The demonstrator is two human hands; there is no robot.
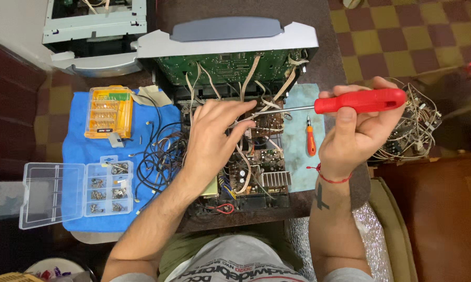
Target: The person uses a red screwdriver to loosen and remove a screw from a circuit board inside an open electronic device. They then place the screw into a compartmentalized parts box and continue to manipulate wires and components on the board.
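My right hand [358, 128] grips the red handle of a long screwdriver [360, 101], held level with its metal shaft pointing left. My left hand [214, 137] rests over the open electronic device [256, 172], its fingertips touching the shaft near the tip, above the brown circuit boards and ribbon cables. The tip itself is hidden by my fingers. A green circuit board [222, 65] stands upright at the back of the device under a grey cover [227, 28].
A small orange screwdriver [310, 140] lies on a pale cloth at the right. On the blue cloth [76, 146] sit an orange bit-set case [108, 110] and an open clear parts box [78, 190] with screws. Loose black wires [157, 156], a wire bundle [416, 130] and another grey chassis [94, 28] lie around.
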